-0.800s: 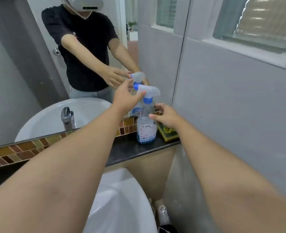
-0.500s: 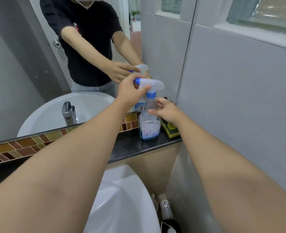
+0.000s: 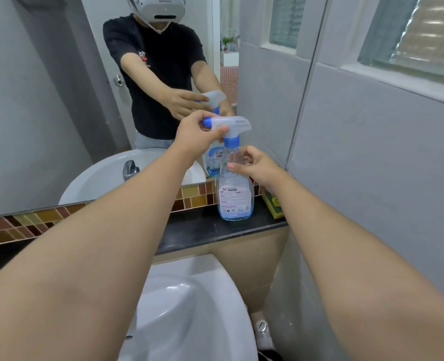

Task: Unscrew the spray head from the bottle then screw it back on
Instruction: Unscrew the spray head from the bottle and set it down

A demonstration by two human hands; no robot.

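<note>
At the left, the left hand [image 3: 198,135] reaches over the white ceramic basin [image 3: 189,308] and pinches the translucent white spray head with its blue nozzle tip [image 3: 227,123], thumb underneath near the trigger and fingers curled over the top towards the nozzle end. That spray head sits on the blue screw collar [image 3: 231,141] at the neck of the clear plastic spray bottle with a little blue liquid in its base [image 3: 234,196], which stands upright on the dark stone shelf [image 3: 202,230] in front of the mirror [image 3: 59,100]. Just right of the neck, the right hand [image 3: 257,166] is loosely cupped around the bottle's shoulder, fingers half curled and thumb pointing at the bottle; whether the fingertips actually press the plastic cannot be told, so it looks like a steadying hold being taken up rather than a firm clamp. Beyond it a green and yellow sponge [image 3: 274,205] lies on the shelf against the grey wall. The collar appears fully seated, with no gap at the neck, so the step in hand reads as the start of unscrewing. The next move would call for the right hand to close firmly on the bottle while the left turns the head or collar, keeping the bottle upright so it neither tips nor slides towards the shelf edge
</note>
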